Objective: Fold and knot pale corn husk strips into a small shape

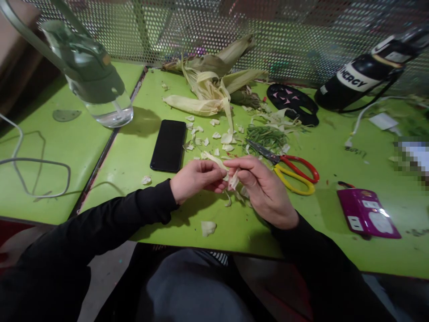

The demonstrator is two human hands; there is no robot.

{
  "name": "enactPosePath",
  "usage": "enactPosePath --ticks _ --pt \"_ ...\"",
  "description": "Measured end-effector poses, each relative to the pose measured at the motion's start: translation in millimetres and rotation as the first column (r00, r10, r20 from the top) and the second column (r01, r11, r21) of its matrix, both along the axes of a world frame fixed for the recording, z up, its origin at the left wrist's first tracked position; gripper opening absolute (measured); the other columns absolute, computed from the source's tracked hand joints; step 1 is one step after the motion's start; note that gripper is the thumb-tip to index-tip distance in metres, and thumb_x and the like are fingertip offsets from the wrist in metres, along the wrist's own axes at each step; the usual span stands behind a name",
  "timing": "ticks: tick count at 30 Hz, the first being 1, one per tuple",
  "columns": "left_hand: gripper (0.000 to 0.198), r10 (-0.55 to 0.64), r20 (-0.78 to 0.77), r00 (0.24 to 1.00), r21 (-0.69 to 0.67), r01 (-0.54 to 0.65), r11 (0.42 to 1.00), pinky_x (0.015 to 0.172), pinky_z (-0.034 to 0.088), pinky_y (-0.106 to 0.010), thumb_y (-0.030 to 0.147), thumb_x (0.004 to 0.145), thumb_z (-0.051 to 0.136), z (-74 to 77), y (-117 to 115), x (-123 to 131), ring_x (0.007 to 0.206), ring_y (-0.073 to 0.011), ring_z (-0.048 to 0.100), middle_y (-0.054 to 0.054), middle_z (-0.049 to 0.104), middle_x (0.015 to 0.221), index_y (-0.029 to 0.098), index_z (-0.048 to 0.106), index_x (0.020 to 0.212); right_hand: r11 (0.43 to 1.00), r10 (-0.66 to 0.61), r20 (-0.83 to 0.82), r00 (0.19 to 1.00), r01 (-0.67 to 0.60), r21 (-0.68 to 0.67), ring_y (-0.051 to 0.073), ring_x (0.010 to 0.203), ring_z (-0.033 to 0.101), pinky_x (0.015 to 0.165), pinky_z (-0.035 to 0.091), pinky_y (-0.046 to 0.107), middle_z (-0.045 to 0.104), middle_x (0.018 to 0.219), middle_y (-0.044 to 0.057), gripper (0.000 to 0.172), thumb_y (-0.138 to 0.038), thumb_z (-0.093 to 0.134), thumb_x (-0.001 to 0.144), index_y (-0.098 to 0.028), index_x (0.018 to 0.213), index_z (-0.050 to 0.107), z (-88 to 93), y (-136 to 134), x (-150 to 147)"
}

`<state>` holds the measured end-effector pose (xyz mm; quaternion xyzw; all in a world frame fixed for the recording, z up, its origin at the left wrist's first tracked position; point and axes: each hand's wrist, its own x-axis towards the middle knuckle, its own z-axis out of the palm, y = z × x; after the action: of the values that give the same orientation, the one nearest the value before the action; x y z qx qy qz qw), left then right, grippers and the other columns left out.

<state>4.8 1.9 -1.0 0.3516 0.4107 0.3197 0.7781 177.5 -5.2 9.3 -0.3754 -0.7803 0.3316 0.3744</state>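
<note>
My left hand (203, 178) pinches a pale strip of corn husk (215, 158) between thumb and fingers, over the front part of the green table. Right beside it, my right hand (263, 188) is closed with a small piece of husk (234, 180) at its thumb and fingertips. The two hands nearly touch, so part of the husk is hidden. Cut husk scraps (227, 138) lie scattered just beyond the hands. Scissors (284, 166) with one red and one yellow handle rest to the right, their blades beside a heap of thin green strips (268, 137).
Whole corn husks (208, 89) are piled at the back. A black phone (168, 145) lies left of the scraps. A clear-bottomed water bottle (100, 85) stands at left. A black palette (292, 103), black bottle (360, 78) and purple box (368, 212) are on the right.
</note>
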Motion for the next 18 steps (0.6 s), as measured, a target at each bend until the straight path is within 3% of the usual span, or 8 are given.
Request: enactPosePath --ticks 5,11,15,18 --pt "0.017 0.056 0.030 0.998 -0.017 -0.056 0.998 0.067 0.054 -0.021 0.012 0.091 0.057 -1.9 3 -2 0.057 -0.0044 0.062 0.000 0.066 0.067 0.009 0.061 0.074 0.999 -0.024 0.041 0.999 0.022 0.046 0.021 0.112 0.061 0.101 0.050 0.043 0.066 0.117 0.004 0.030 -0.028 0.045 0.098 -0.032 0.122 0.064 -1.3 0 3" --pt "0.016 0.077 0.019 0.997 -0.039 -0.076 0.996 0.068 0.054 -0.022 0.011 0.092 0.055 -2.6 3 -1 0.057 -0.0054 0.063 -0.002 0.068 0.069 0.008 0.063 0.079 0.975 0.102 -0.114 0.988 -0.123 -0.188 0.021 0.117 0.063 0.100 0.053 0.043 0.063 0.131 0.003 0.039 -0.024 0.043 0.099 -0.034 0.134 0.056 -5.3 3 10" --pt "0.015 0.048 0.035 0.998 -0.016 -0.048 0.999 0.066 0.053 -0.021 0.012 0.090 0.058 -2.2 3 -2 0.055 -0.0046 0.061 0.000 0.065 0.065 0.009 0.062 0.077 0.999 0.038 0.024 0.999 -0.039 0.028 0.022 0.114 0.065 0.101 0.053 0.044 0.070 0.121 0.002 0.032 -0.024 0.053 0.095 -0.035 0.122 0.066 -0.6 5 7" --pt "0.015 0.030 0.034 0.999 0.020 -0.030 0.999 0.065 0.052 -0.020 0.012 0.090 0.058 -1.2 2 -3 0.054 -0.0040 0.060 0.001 0.064 0.065 0.008 0.062 0.076 0.989 0.034 0.074 0.997 -0.044 0.139 0.021 0.106 0.068 0.095 0.056 0.041 0.071 0.117 0.002 0.031 -0.023 0.056 0.093 -0.035 0.119 0.068 1.2 6 5"
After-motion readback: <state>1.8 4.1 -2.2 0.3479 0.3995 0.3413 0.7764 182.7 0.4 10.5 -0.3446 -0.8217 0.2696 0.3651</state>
